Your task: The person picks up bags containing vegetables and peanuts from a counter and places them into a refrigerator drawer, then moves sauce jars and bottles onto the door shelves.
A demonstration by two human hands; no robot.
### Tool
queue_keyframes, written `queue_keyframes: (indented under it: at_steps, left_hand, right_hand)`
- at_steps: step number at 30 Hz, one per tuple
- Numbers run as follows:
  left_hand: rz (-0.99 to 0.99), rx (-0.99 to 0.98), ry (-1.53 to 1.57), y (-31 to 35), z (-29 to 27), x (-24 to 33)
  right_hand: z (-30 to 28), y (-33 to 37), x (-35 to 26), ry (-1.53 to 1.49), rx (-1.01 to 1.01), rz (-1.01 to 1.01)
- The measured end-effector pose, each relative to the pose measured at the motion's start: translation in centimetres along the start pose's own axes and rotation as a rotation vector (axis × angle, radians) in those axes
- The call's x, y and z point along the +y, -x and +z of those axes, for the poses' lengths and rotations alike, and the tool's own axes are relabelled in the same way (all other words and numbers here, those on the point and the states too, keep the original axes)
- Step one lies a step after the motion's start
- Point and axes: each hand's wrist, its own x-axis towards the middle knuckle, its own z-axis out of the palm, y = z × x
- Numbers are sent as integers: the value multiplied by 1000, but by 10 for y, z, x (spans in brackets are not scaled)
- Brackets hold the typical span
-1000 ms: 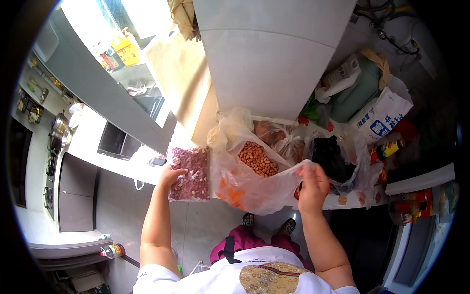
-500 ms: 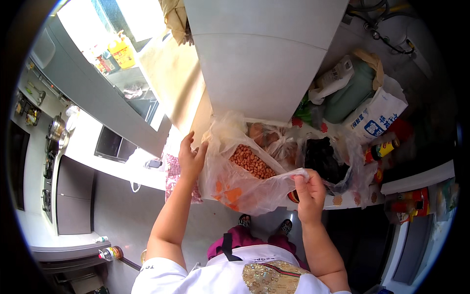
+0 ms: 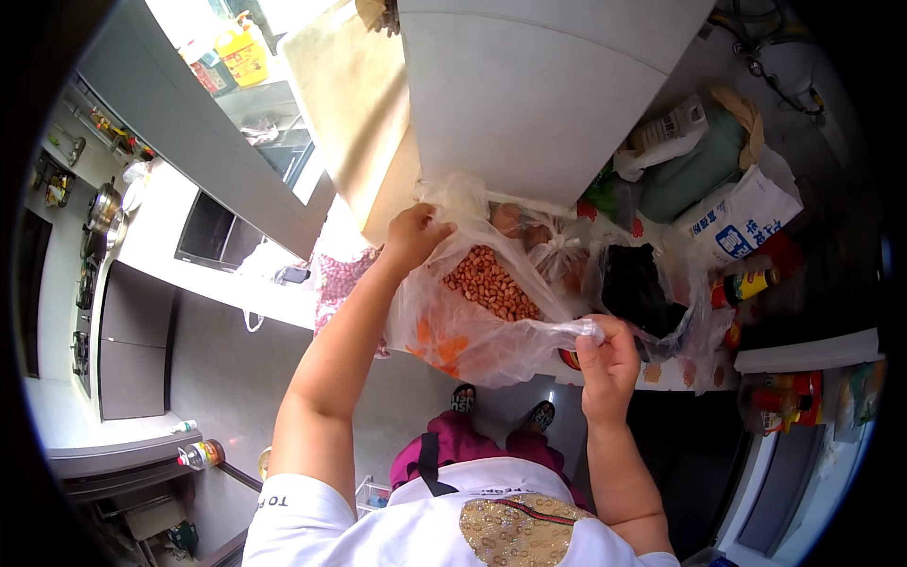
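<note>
A clear plastic bag (image 3: 491, 354) with an orange print lies spread at the counter's front edge. Reddish-brown peanuts (image 3: 491, 283) show through its wide mouth. My left hand (image 3: 413, 241) is closed on the bag's far left rim, fingers curled against the thumb. At the near right, my right hand (image 3: 609, 364) pinches a gathered corner of the same bag and holds it taut. Just behind the peanuts sits a knotted clear bag (image 3: 562, 250) with brownish round things inside. To its right is an open clear bag holding a black bag (image 3: 638, 288).
A pink-patterned bag (image 3: 340, 274) rests left of the peanuts. At the back right stand a green jug (image 3: 694, 170), a white printed bag (image 3: 742, 222) and a yellow-labelled jar (image 3: 751, 283). A grey cabinet panel (image 3: 529, 104) rises behind. An oil bottle (image 3: 200, 455) stands at the lower left.
My left hand has moved right and away from me onto the bag's far rim, and its spread fingers have closed. My right hand keeps its pinch on the near corner.
</note>
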Motion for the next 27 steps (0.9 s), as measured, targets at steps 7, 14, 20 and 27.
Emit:
queue_keyframes:
  at_steps: [7, 14, 20, 27]
  left_hand:
    - [174, -37, 614, 48, -36, 109]
    - [424, 37, 674, 72, -53, 166]
    - [766, 0, 88, 85, -37, 165]
    - [1255, 12, -310, 86, -21, 178]
  right_hand:
    - [16, -24, -38, -259, 60, 65]
    - [35, -67, -81, -297, -146, -153]
    - [39, -71, -38, 344, -452, 83]
    - [56, -81, 2, 499, -385, -252]
